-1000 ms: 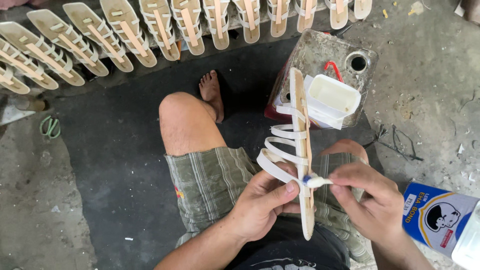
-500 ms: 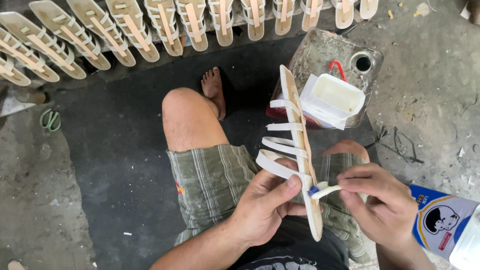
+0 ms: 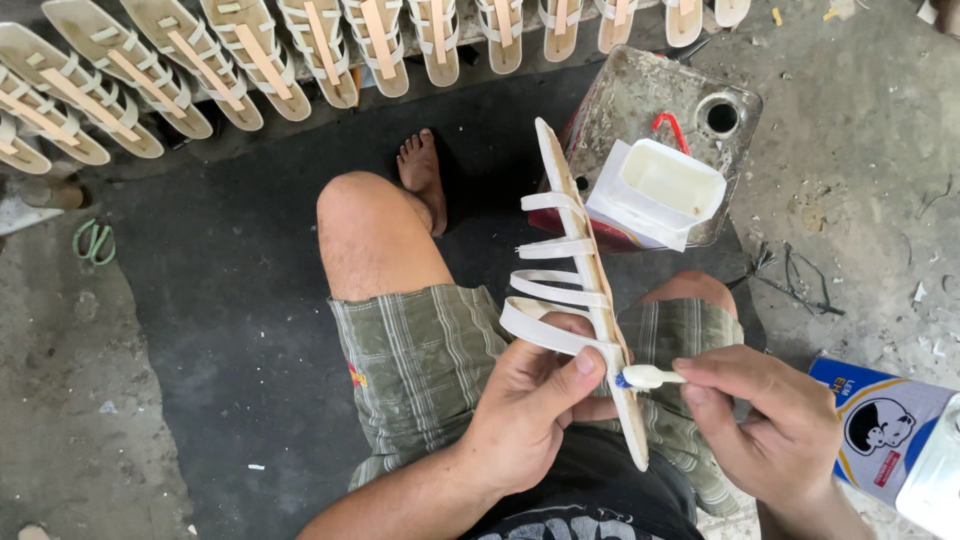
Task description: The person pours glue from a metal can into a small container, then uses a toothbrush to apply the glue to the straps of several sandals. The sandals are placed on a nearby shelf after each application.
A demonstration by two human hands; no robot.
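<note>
**Brush Brought Back to the Sole Edge**

Moved since half a second ago: brush tip now up against the sandal sole, after sitting a little off to the right of it; sole itself tilted slightly more upright in the grip.

Left hand (image 3: 535,410) closed around a pale strappy sandal sole (image 3: 590,290), held on edge over the lap, toe end pointing away toward the row of finished soles. Thumb (image 3: 580,368) pressed flat on the lowest strap where it meets the sole; other fingers curled behind, mostly hidden. Four white straps (image 3: 555,245) looping out to the left of the sole.

Right hand (image 3: 775,420) pinched shut on a small white brush (image 3: 648,376), thumb and forefinger tight on the handle, remaining fingers folded loosely beneath. Blue-tipped brush end touching the right edge of the sole, just beside the left thumb.

Beyond the sole: open white glue tub (image 3: 660,190) resting on a grimy metal can (image 3: 690,95). Row of similar sandal soles (image 3: 300,50) lined up along the top. Printed blue and white container (image 3: 890,430) at lower right, near the right wrist. Green scissors (image 3: 93,240) on the concrete at far left.
</note>
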